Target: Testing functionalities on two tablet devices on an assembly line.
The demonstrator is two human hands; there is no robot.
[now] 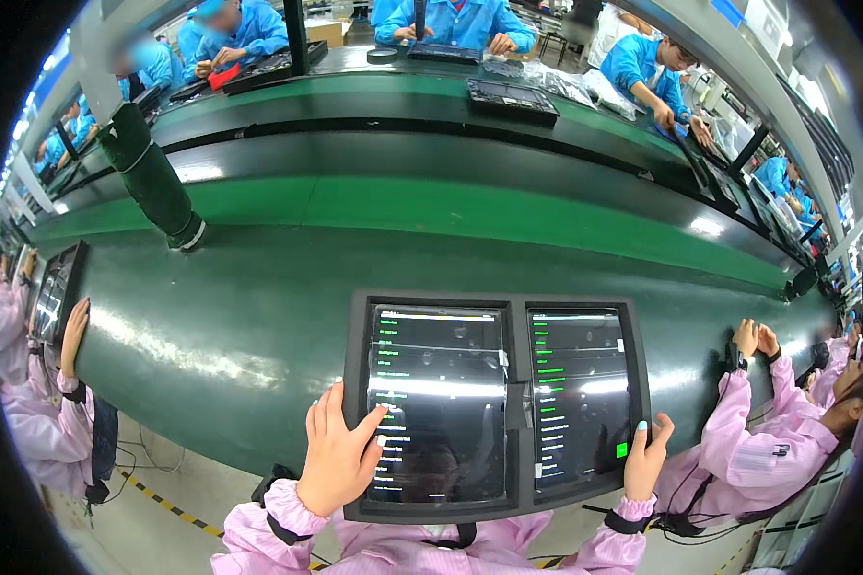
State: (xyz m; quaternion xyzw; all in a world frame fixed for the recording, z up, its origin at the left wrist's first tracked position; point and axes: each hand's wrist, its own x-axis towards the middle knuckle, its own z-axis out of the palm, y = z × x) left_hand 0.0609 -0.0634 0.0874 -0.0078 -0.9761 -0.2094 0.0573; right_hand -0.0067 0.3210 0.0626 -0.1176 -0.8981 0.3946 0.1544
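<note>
A black tray (516,458) with two compartments lies at the near edge of the green bench, right in front of me. In its left compartment rests a tablet (441,441), lit with a dark screen and a list of green and white lines. The right compartment holds a second tablet (577,422) with a similar list and a small green block low on the screen. My left hand (340,450) has its fingers spread over the left edge of the tray and left tablet, a fingertip on the screen. Beside the right tablet, my right hand (647,458) rests at the tray's right edge, fingers apart.
A green bench (221,316) stretches across, with a dark green wrapped post (153,182) at the left. Co-workers in pink sit at both sides; another tray (58,292) stands far left. Beyond a raised ledge, people in blue handle devices, and a black tray (513,99) lies there.
</note>
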